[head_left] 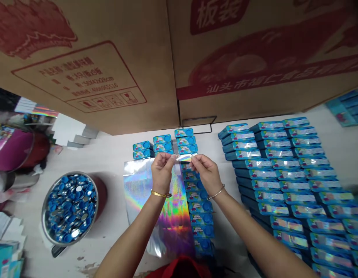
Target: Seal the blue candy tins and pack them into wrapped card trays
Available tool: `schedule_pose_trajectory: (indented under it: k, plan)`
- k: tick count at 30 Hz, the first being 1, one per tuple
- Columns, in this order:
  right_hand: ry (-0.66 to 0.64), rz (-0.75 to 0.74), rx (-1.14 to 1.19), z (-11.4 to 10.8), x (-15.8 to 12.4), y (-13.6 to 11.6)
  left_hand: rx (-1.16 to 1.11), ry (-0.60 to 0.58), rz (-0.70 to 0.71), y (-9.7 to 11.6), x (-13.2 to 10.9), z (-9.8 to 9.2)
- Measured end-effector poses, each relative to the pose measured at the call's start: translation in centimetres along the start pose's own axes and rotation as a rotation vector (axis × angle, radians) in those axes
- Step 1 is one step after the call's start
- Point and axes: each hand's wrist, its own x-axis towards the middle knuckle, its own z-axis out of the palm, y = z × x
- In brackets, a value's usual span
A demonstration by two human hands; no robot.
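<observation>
Between my two hands a small shiny rainbow strip is stretched level. My left hand pinches its left end, over the upper part of a holographic foil sheet. At the strip's other end my right hand grips it with thumb and finger. Just below the strip runs a column of blue boxes with round blue spots on their tops. More such blue boxes stand in short rows beyond my hands. Whether the strip touches a box cannot be made out.
A steel pot full of blue and silver caps stands at left. Rows of blue boxes with shiny strips fill the right. Large cardboard cartons wall off the back, with a black wire stand before them. A purple tub is far left.
</observation>
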Motion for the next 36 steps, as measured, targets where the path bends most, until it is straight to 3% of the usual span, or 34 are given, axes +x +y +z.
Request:
schedule_pose_trajectory:
  k: [2, 8, 14, 21, 25, 30, 32, 34, 36]
  plan:
    - [0.027, -0.021, -0.018, -0.7, 1.4, -0.2, 0.072, -0.009, 0.039, -0.5, 1.1, 0.6]
    - [0.116, -0.112, -0.242, -3.2, 9.0, 0.0, 0.402, 0.074, 0.357, -0.8, 6.8, 4.0]
    - [0.114, -0.108, -0.389, -3.7, 13.5, 1.1, 0.740, 0.172, 0.352, -1.9, 9.9, 5.9]
    - [0.083, -0.062, -0.408, -3.6, 15.1, 3.8, 0.905, 0.164, 0.352, -3.1, 10.7, 6.2]
    - [0.088, -0.035, -0.204, -3.2, 15.3, 5.1, 0.933, 0.211, 0.333, -2.7, 10.9, 6.0]
    - [0.052, -0.136, 0.001, -3.0, 13.7, 6.7, 0.921, 0.209, 0.241, -2.6, 11.7, 5.6]
    - [-0.021, -0.178, -0.069, -3.6, 13.3, 7.4, 0.919, 0.212, 0.232, -2.7, 12.0, 5.8]
    - [-0.112, -0.228, -0.279, -4.5, 13.0, 7.6, 0.938, 0.210, 0.230, -2.6, 11.9, 5.7]
    - [-0.124, -0.316, -0.540, -5.1, 12.3, 6.8, 0.941, 0.165, 0.273, -2.2, 11.5, 4.8]
